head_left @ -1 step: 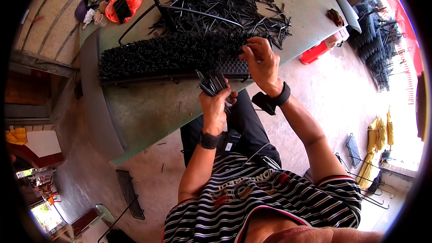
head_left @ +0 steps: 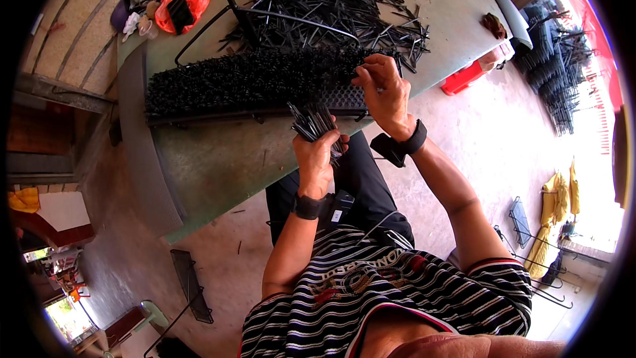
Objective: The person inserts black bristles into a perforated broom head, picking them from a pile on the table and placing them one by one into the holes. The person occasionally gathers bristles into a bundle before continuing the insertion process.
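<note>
My left hand (head_left: 315,159) is closed round a bundle of thin black strips (head_left: 309,121), whose ends fan out toward the long black panel. That panel (head_left: 225,86) lies across the table, densely covered with upright black tufts over most of its length. Near its right end a bare stretch with rows of small holes (head_left: 348,98) shows. Over this end is my right hand (head_left: 387,100), thumb and fingers pinched together; whatever they hold is too small to make out. A black metal frame (head_left: 228,13) rises behind the panel.
Loose black strips (head_left: 318,10) lie heaped on the greenish table (head_left: 218,166) behind the panel. An orange plastic bag (head_left: 192,3) with a dark object sits at the far left. A red stool (head_left: 462,78) stands beyond the right edge; stacked black racks (head_left: 550,60) are farther right.
</note>
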Demonstrator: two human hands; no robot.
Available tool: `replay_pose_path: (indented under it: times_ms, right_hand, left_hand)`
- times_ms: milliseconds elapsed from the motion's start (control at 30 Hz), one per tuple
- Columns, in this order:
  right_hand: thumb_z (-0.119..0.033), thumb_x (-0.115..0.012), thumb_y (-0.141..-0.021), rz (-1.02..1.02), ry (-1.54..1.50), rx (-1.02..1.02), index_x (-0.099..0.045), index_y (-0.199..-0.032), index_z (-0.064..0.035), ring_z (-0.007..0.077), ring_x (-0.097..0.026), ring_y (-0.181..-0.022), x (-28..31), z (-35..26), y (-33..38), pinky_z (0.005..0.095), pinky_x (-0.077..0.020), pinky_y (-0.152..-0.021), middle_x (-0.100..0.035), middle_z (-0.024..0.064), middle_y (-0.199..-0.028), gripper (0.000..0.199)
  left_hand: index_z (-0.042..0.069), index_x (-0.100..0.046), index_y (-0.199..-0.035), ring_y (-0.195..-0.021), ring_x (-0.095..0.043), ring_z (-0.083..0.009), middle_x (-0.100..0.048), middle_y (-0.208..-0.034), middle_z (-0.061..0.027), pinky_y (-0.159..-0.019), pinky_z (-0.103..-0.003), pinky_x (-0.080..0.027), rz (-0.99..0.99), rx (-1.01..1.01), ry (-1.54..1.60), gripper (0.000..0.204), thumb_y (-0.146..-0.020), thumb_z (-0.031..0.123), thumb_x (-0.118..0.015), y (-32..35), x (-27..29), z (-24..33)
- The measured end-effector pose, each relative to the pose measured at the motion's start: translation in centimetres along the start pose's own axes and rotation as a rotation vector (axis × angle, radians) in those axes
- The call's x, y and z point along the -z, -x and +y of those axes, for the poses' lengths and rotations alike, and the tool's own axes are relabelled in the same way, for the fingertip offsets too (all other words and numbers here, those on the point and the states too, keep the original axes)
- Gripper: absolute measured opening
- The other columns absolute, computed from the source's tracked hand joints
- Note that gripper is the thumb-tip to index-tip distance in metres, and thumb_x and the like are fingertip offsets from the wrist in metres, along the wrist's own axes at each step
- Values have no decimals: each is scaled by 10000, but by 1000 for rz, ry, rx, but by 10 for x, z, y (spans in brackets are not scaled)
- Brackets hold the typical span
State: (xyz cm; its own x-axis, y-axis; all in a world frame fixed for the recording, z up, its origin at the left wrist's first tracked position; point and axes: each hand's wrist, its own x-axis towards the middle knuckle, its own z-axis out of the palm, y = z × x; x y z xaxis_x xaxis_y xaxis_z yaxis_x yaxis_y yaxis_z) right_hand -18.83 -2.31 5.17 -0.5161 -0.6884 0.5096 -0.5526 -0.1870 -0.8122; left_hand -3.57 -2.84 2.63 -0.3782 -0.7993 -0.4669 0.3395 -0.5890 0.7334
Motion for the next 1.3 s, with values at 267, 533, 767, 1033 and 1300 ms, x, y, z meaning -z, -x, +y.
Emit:
replay_pose_path:
  times_ms: [267, 533, 767, 1033, 1300]
  right_hand:
    - [-21, -577, -803, -208, 305, 313, -552, -948, -27, 303, -603, -657, 0, 21, -3, 385, -480, -531, -593, 122, -769, 147]
    - [19, -563, -677, -546, 642, 445, -575, -1004, -47, 291, -575, -657, 8, 10, -17, 376, -454, -497, -535, 105, -738, 333]
    - [-48, -610, -653, -636, 277, 849, -559, -1051, -31, 233, -610, -779, 23, -13, 4, 310, -523, -596, -571, 125, -1031, 401]
    - [-114, -609, -634, -663, 291, 1089, -583, -1015, 23, 215, -580, -797, 35, 9, 31, 276, -502, -559, -552, 167, -1066, 406]
    - [43, -592, -819, -94, 47, 195, -542, -1018, 17, 202, -677, -712, 12, -1, 13, 270, -526, -571, -632, 130, -811, 207]
  left_hand:
    - [-25, -597, -919, -570, -632, -236, -625, -780, -90, -474, -324, -502, 5, -28, 2, 187, -738, -72, -600, -2, 1, 1]
    - [-16, -594, -901, -573, -632, -250, -624, -765, -96, -482, -327, -496, -9, -20, 31, 159, -749, -63, -603, -3, 3, 6]
    - [-16, -612, -885, -600, -625, -210, -629, -779, -91, -525, -312, -518, -21, -11, 140, 155, -739, -67, -622, -6, 8, 12]
    - [-18, -602, -959, -690, -638, -198, -653, -817, -114, -621, -292, -514, -17, 31, 15, 197, -766, -53, -617, -12, 6, 7]
    - [-27, -577, -956, -564, -620, -216, -659, -824, -147, -449, -302, -471, -2, -71, -73, 187, -773, -36, -614, -2, 3, 5]
